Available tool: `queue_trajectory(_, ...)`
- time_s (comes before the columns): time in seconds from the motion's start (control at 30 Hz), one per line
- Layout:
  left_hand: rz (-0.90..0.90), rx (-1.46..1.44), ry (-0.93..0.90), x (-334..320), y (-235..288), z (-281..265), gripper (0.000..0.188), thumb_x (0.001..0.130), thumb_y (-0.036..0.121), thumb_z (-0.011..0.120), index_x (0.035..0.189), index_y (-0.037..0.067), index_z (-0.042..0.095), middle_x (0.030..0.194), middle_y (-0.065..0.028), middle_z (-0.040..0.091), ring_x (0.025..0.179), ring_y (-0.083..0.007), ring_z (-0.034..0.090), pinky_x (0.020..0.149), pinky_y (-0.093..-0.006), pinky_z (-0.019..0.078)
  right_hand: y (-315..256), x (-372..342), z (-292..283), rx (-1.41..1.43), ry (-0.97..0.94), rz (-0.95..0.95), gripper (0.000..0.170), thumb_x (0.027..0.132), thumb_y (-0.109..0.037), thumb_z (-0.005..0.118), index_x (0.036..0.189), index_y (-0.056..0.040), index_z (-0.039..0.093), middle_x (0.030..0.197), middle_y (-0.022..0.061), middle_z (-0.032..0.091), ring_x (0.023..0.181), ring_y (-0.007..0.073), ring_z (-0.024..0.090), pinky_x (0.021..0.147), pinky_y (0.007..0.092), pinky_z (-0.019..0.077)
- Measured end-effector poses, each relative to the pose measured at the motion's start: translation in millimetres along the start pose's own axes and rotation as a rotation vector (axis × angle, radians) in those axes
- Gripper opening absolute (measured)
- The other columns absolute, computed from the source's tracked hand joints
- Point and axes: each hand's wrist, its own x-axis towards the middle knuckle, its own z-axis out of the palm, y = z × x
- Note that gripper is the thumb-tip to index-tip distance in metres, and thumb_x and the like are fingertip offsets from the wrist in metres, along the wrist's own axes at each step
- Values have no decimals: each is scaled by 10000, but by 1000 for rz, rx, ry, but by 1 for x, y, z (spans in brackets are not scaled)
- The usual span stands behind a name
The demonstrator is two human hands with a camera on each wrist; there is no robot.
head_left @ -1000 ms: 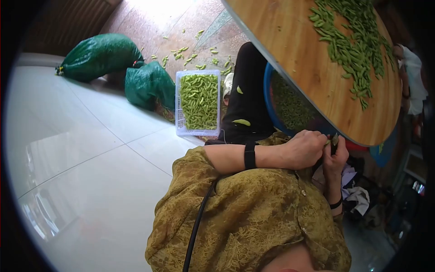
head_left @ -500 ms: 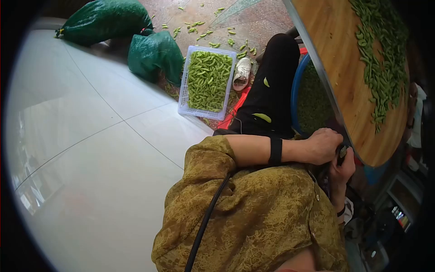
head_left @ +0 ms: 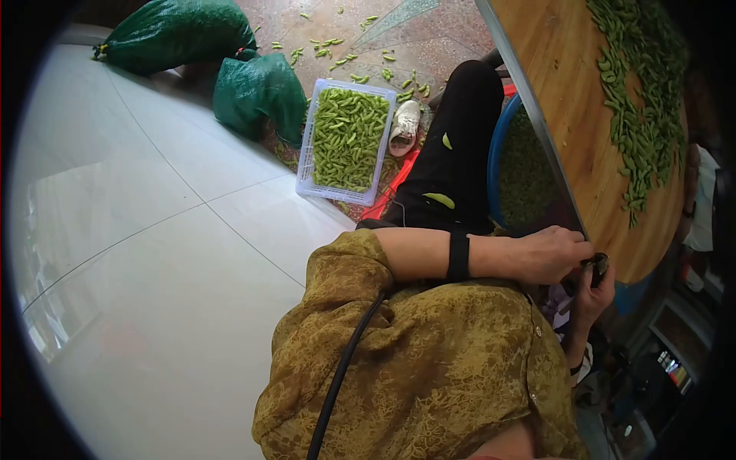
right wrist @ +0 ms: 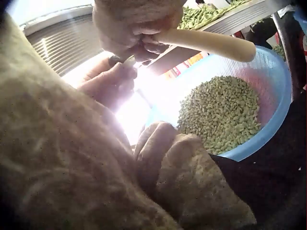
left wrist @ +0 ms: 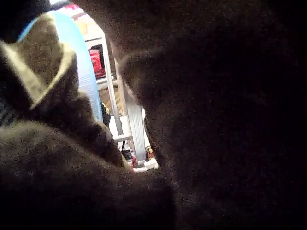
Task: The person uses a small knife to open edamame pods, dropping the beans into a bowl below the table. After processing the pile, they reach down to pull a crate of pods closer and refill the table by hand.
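Observation:
In the head view my left hand reaches across the body, its fingers curled and the tips meeting my right hand by the table's near edge. Between the right thumb and fingers sits a small dark thing; its kind I cannot tell. The right wrist view shows both hands close together, and fingertips pinch a small bit of green pod. A smooth, pale, rod-like shape sticks out from the upper hand there. Mostly dark, the left wrist view hides the left fingers' work.
Green bean pods are heaped on the wooden table. Below its edge a blue basin contains shelled beans. A plastic crate full of pods stands beside a shoe, near green sacks and scattered pods.
The head view has turned, shifting crate and table in the picture. Both hands have moved right along the table edge, still together. The greenish piece in the right hand now shows less.

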Motion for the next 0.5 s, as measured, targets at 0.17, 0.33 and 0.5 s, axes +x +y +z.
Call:
queue_trajectory(0.17,185,118,-72,1,16,-11,178,692,7,602,847,-18,519,772,-158,540,710,-355,571,593,-424,464,0,-6,-1,71,17,-25,113,887,-21,577,991,24,568,760,26,581,668,75,504,604,218,424)
queue_trajectory(0.33,184,224,-97,5,51,-70,208,679,11,600,870,15,517,754,-138,510,677,-325,551,586,-406,452,-5,-3,-9,130,55,31,91,898,-5,566,985,18,575,792,20,580,673,54,490,614,198,411)
queue_trajectory(0.5,53,729,-30,-14,67,-175,200,670,-42,578,863,9,572,779,-127,547,711,-306,577,613,-395,473,4,-5,-8,127,81,67,69,913,16,547,976,27,572,804,19,565,678,48,479,617,185,392)
